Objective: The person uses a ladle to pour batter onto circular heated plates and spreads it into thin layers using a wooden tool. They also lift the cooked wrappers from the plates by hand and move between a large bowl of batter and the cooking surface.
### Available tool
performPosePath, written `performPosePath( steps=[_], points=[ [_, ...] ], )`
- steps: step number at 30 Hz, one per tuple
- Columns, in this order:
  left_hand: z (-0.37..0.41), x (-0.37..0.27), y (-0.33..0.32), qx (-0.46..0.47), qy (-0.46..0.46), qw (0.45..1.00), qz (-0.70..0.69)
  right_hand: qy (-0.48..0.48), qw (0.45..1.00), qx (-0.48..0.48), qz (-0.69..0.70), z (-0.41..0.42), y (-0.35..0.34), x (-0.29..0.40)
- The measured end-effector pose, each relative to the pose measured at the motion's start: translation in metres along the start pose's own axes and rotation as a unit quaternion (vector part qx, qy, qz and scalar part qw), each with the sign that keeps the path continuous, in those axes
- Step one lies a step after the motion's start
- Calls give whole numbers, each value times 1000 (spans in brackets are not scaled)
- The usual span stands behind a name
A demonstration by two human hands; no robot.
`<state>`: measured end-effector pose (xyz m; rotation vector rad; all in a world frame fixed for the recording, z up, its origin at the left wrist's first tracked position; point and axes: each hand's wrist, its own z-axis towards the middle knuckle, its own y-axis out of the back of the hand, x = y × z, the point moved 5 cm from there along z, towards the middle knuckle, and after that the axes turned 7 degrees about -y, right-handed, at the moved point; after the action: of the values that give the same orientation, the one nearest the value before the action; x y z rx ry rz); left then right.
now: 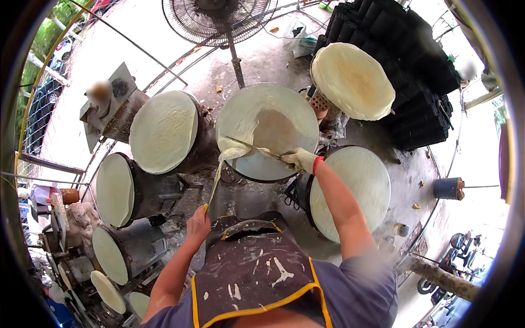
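Note:
A round griddle [301, 141] stands before me, partly coated with pale wet batter [246, 98]. A greyish-brown patch without thick batter shows near its middle. My right hand [301, 160], in a whitish work glove with a red band at the wrist, grips a thin spreading tool [266, 152] laid across the griddle. Low at the left, my bare left hand [198, 226] is closed around the handle of a long batter-coated tool [215, 186]. A thick lump of batter [234, 153] sits where the two tools meet at the griddle's near-left rim, hiding their ends.
More batter-covered griddles on drum stoves stand at left [164, 131] and right [352, 192]. A stack of pale flat rounds [352, 80] is at upper right, beside piled black cylindrical briquettes [393, 49]. A pedestal fan [236, 61] stands beyond the griddle.

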<state>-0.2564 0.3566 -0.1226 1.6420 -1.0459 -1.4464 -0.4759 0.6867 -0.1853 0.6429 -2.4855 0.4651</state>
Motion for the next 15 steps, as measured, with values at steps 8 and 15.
performPosePath(
  steps=[8,15],
  points=[
    [8,20,16,-13,-98,994,-39,-1,994,-56,95,-10,-28,-60],
    [-2,62,55,-34,-200,965,-169,144,861,-184,452,-48,-158,-134]
  ],
)
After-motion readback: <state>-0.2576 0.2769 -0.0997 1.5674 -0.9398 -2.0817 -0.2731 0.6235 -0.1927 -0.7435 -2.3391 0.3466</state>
